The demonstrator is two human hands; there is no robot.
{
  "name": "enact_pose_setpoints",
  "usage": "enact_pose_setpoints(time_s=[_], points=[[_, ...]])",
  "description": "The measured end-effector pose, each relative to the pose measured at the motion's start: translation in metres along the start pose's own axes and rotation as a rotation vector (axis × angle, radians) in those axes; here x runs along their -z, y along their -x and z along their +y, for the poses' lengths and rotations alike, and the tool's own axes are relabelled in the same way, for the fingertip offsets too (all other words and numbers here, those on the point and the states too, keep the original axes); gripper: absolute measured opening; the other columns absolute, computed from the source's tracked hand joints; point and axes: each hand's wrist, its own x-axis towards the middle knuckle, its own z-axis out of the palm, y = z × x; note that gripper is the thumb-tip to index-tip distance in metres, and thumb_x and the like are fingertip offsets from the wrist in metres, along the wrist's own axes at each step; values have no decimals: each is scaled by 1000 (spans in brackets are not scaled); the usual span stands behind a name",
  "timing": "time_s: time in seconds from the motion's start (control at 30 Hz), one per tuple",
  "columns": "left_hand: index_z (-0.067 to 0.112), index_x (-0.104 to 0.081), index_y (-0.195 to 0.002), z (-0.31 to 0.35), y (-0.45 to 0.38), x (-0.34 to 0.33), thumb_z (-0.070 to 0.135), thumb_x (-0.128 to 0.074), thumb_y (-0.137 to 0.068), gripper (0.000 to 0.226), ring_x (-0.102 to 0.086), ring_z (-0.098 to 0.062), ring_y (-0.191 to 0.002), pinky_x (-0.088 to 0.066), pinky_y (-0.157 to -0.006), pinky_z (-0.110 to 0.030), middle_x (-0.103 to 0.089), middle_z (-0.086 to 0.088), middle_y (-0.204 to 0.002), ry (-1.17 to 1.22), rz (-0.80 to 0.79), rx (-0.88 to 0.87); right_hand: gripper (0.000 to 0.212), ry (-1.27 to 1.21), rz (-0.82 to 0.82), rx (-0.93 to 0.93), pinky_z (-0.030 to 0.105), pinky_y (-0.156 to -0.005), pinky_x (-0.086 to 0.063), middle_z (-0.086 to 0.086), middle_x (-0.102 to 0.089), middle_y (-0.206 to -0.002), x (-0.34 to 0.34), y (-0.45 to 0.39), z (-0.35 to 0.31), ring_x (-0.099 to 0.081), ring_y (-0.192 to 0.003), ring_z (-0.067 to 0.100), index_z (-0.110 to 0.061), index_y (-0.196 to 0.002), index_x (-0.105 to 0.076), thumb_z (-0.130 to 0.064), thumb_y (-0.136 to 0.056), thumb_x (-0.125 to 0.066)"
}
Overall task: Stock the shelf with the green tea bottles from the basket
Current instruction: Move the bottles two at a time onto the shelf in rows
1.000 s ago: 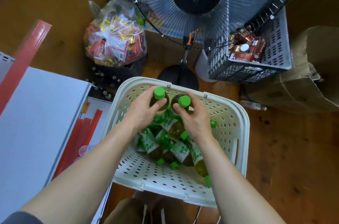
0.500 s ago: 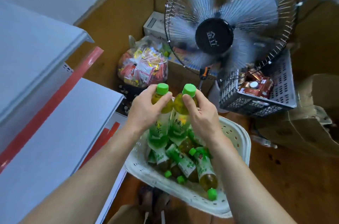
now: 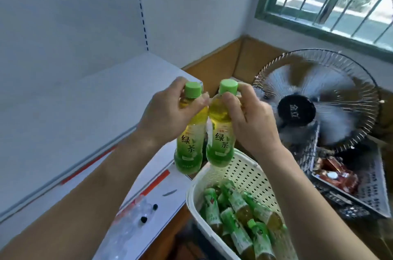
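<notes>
Hands (image 3: 170, 115) around two tea bottles (image 3: 190, 140)

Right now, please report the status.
Left hand and right hand each grip one bottle by the neck. More bottles in basket. Shelf ahead, nothing blocking.

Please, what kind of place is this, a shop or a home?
Probably a small shop or its stockroom. White retail shelving with slotted uprights stands bare, a basket holds many identical green tea bottles, and a crate of packaged goods sits beside a floor fan.
</notes>
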Motion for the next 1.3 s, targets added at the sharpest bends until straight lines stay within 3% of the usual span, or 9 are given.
enact_pose_setpoints(time_s=[0.23,0.37,0.47,0.67,0.87,1.03,1.13,1.2,1.3], points=[[30,-58,-109,4,52,119,76,-43,-96,51,-70,-9,-79,-62,-73,-48,-71,11,-91,-115,260,-52,39,-111,-63,136,50,-72,-60,-3,-77,-84,-29,3,-114,-73,-77,23,-31,-121,-62,-63,-106,-46],[24,-60,-113,-5,92,183,77,-42,-95,58,-71,-15,-86,-62,-77,-50,-72,10,-93,-161,383,5,36,-155,-129,266,52,-75,-60,0,-79,-87,-61,10,-178,-74,-82,29,-38,-126,-55,-65,-105,-44],[23,-58,-112,-15,120,224,75,-41,-96,57,-71,-18,-85,-61,-77,-50,-73,7,-93,-239,463,55,44,-168,-203,312,50,-77,-60,-1,-79,-90,-89,15,-220,-73,-85,29,-36,-130,-59,-66,-104,-42],[19,-57,-109,-38,159,286,65,-50,-105,46,-66,-24,-79,-50,-68,-41,-70,2,-86,-415,621,159,33,-278,-356,419,47,-77,-58,-5,-78,-87,-145,19,-283,-71,-83,23,-31,-130,-62,-56,-111,-49],[20,-60,-108,-71,175,319,65,-49,-103,47,-65,-18,-79,-55,-72,-45,-67,2,-88,-460,734,259,37,-361,-484,540,41,-68,-53,-7,-74,-80,-204,12,-320,-68,-76,21,-28,-128,-60,-58,-111,-47],[23,-59,-110,-103,172,328,73,-42,-100,54,-64,-20,-85,-54,-74,-43,-66,2,-94,-516,812,345,40,-426,-647,553,37,-74,-55,-7,-78,-93,-251,-1,-327,-71,-85,13,-29,-133,-58,-59,-111,-44],[21,-59,-110,-117,165,330,67,-44,-102,49,-62,-22,-87,-50,-73,-41,-64,1,-94,-551,847,380,37,-471,-711,523,17,-73,-48,-16,-77,-94,-272,-10,-328,-69,-90,-1,-31,-133,-58,-58,-112,-44],[21,-59,-111,-124,160,332,68,-44,-102,50,-62,-21,-88,-53,-75,-43,-65,1,-95,-553,848,387,36,-490,-718,516,10,-73,-45,-24,-75,-94,-284,-13,-330,-68,-90,-1,-30,-136,-59,-55,-113,-43],[20,-60,-119,-132,154,336,68,-42,-103,54,-65,-22,-93,-55,-79,-44,-68,1,-102,-539,868,399,35,-516,-702,497,17,-79,-48,-30,-73,-96,-297,-17,-333,-69,-95,9,-29,-138,-59,-50,-115,-43]])
